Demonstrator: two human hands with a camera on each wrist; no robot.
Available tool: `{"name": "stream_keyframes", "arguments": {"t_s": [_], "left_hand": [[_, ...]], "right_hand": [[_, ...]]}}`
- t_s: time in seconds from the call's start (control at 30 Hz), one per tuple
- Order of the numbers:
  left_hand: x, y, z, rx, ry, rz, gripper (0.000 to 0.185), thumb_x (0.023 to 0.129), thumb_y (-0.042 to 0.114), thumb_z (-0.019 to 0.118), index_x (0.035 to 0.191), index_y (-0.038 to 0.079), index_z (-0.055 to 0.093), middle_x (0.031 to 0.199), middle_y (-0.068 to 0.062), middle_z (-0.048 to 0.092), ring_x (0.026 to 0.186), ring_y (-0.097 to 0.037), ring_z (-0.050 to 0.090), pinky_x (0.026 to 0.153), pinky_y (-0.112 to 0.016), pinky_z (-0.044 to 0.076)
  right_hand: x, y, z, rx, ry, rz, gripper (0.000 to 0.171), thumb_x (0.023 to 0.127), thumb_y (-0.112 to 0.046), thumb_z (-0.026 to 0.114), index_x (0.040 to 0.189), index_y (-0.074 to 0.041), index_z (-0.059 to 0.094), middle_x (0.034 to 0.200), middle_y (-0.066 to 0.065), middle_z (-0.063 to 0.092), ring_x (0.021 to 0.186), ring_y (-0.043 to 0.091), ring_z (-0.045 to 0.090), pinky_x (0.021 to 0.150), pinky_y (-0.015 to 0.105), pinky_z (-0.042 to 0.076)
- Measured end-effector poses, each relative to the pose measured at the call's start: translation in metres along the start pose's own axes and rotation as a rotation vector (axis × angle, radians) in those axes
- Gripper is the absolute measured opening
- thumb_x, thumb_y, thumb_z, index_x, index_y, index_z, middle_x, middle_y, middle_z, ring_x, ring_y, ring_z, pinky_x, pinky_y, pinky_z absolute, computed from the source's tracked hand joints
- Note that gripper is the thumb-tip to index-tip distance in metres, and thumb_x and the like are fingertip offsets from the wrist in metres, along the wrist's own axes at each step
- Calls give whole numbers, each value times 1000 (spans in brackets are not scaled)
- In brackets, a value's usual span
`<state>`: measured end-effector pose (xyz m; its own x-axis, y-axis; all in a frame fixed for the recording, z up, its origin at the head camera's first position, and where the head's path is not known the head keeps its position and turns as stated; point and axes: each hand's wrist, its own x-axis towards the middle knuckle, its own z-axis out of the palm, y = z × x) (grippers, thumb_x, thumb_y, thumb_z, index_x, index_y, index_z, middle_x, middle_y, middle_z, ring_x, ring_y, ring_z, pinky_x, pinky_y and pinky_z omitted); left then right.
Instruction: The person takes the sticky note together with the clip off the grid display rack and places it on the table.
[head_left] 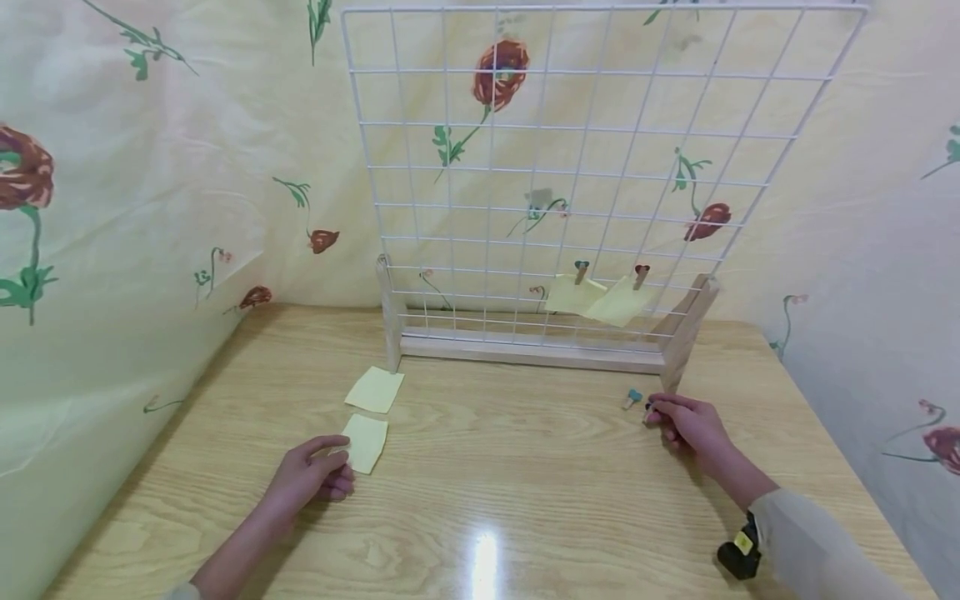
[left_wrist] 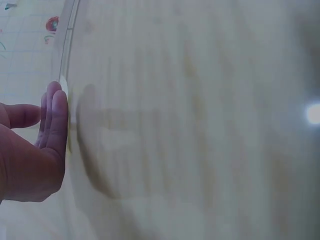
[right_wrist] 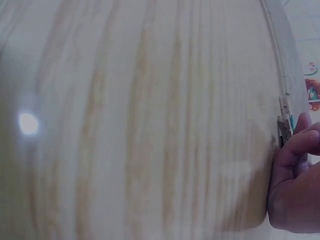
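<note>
On the wooden table (head_left: 525, 500) my left hand (head_left: 333, 465) lies low, its thumb and fingertips touching the left edge of a yellow paper note (head_left: 367, 442). In the left wrist view the fingers (left_wrist: 56, 120) are straight on the tabletop. A second yellow note (head_left: 375, 389) lies just beyond it. My right hand (head_left: 662, 414) is curled at the right and pinches a small dark clip (head_left: 648, 408), seen in the right wrist view as the clip (right_wrist: 283, 122) at my fingertips (right_wrist: 300, 142). Another small clip with a teal end (head_left: 632, 399) lies just left of that hand.
A white wire grid (head_left: 585, 167) stands upright in a wooden base (head_left: 525, 350) at the back of the table. Two yellow notes (head_left: 573, 293) (head_left: 621, 302) hang from its lower right wires by small pegs. Flowered cloth walls close in on three sides.
</note>
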<state>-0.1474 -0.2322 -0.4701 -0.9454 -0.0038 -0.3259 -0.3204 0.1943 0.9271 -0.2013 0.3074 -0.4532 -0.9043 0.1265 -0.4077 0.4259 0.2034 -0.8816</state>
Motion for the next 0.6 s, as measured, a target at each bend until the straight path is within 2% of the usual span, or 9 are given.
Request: {"name": "stream_keyframes", "arguments": {"t_s": [0.2, 0.37, 0.6], "left_hand": [[9, 15, 16, -9, -14, 28, 38, 94, 9, 57, 129, -5, 52, 79, -11, 68, 68, -20, 67, 63, -31, 60], [20, 32, 33, -16, -58, 95, 35, 93, 6, 56, 125, -9, 53, 78, -13, 68, 65, -19, 67, 61, -30, 59], [45, 66, 63, 6, -116, 199, 33, 94, 5, 56, 124, -9, 55, 88, -20, 69, 66, -16, 68, 69, -34, 61]], "right_hand": [[-2, -6, -3, 25, -8, -18, 52, 101, -24, 47, 142, 6, 37, 78, -11, 65, 59, 4, 48, 49, 18, 40], [-5, -17, -1, 9, -38, -102, 54, 102, -28, 47, 142, 7, 38, 80, -12, 65, 60, 2, 48, 52, 19, 42], [-7, -45, 13, 5, -40, -247, 48, 101, -26, 49, 135, 7, 47, 77, -13, 65, 64, 4, 49, 55, 21, 44]]}}
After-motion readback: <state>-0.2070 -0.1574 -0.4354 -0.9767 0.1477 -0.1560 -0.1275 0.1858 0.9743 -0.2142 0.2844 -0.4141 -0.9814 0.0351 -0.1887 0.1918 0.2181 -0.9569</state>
